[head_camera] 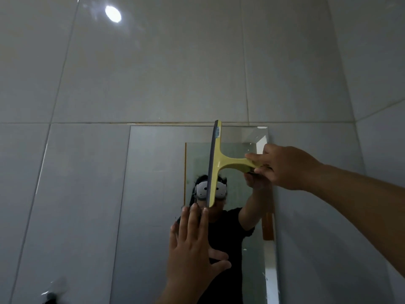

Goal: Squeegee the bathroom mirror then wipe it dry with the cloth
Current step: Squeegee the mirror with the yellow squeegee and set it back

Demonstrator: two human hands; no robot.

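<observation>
- Grey-white glossy wall tiles (153,73) fill most of the view, with a round ceiling light reflection (113,13) glaring near the upper left.
- Mounted on the tiles below a horizontal grout line is a frameless rectangular bathroom mirror (157,172), its top edge just under that line and its bevelled right edge catching light.
- Against the upper part of the glass stands a yellow squeegee (215,163), turned so its dark rubber blade runs vertically, reaching from the mirror's top edge down to about mid-mirror.
- Its handle sticks out horizontally to the right, away from the blade.
- The right hand (282,166) is clamped on the end of that handle, thumb on top and fingers curled beneath, with the forearm coming in from the lower right.
- The left hand (192,244) is spread flat and open, fingers together and pointing up, thumb out to the right; it grips nothing.
- Its fingertips sit just below the lower end of the blade; whether the palm actually presses the glass I cannot tell.
- Reflected in the mirror is the person in a black short-sleeved shirt wearing a white headset, partly hidden behind the blade, with the raised arm mirrored beside the real one.
- Down at the lower left, a small dark fitting (51,296) protrudes from the wall; what it is stays unclear.
- No cloth shows anywhere in view.
</observation>
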